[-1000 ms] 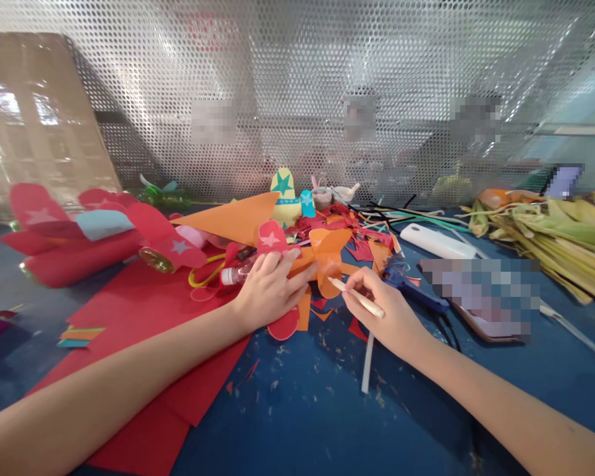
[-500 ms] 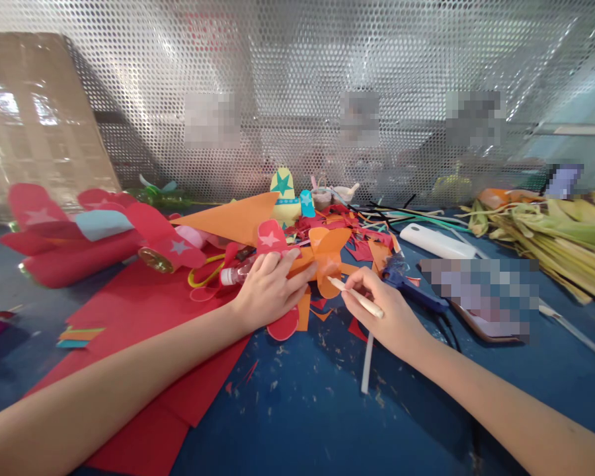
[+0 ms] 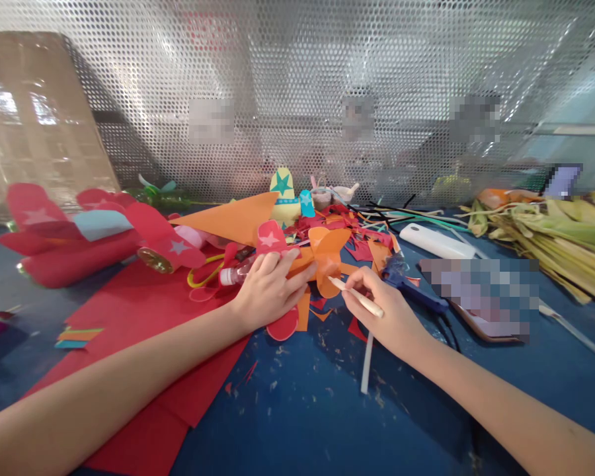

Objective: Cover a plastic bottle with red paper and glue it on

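My left hand [image 3: 268, 291] rests over a small toy plane [image 3: 270, 237], its fingers bent around the body. The plane has red wings with a pale star and a clear bottle [image 3: 235, 272] with a white cap at its left end. An orange paper tail [image 3: 327, 254] with rounded lobes stands at its right end. In my right hand [image 3: 394, 320] is a cream-coloured pen [image 3: 361, 301], pinched between thumb and fingers. Its tip touches the lower lobe of the orange tail. My left palm hides the middle of the plane.
Red paper sheets [image 3: 143, 317] lie under my left forearm. A larger red plane [image 3: 89, 248] stands at left. A blue glue gun [image 3: 419, 294], a phone [image 3: 476, 304], a white rod [image 3: 367, 367] and dry husks [image 3: 560, 231] lie at right. A perforated metal screen [image 3: 297, 86] rises behind.
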The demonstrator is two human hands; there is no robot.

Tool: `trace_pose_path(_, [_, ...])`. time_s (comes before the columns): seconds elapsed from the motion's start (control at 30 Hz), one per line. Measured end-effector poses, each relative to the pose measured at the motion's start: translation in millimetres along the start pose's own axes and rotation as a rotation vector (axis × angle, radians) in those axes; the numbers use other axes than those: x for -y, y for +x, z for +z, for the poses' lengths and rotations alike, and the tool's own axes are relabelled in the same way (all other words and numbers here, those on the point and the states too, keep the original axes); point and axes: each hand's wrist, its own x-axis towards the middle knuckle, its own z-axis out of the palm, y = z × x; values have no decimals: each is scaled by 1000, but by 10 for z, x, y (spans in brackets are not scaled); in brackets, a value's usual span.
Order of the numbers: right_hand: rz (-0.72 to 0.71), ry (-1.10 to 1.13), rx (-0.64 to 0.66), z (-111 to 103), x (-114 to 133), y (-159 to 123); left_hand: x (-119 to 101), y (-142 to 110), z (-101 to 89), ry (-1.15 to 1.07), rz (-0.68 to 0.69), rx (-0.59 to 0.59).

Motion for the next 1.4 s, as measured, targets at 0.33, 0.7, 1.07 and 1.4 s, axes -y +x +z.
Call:
trace_pose_path(0.33, [-15, -12, -11, -3, 8, 7, -8, 8, -5, 12, 1, -4])
trace_pose_path(0.7, [-12, -2, -24, -9, 7, 5, 5, 15, -6, 6, 3, -10])
trace_pose_path(1.07, [-7, -8, -25, 0, -6, -1, 0, 10, -14, -2, -4, -3])
trace_pose_path(1.4, [21, -4, -28, 5, 5, 4, 3, 3, -5, 24, 2, -9])
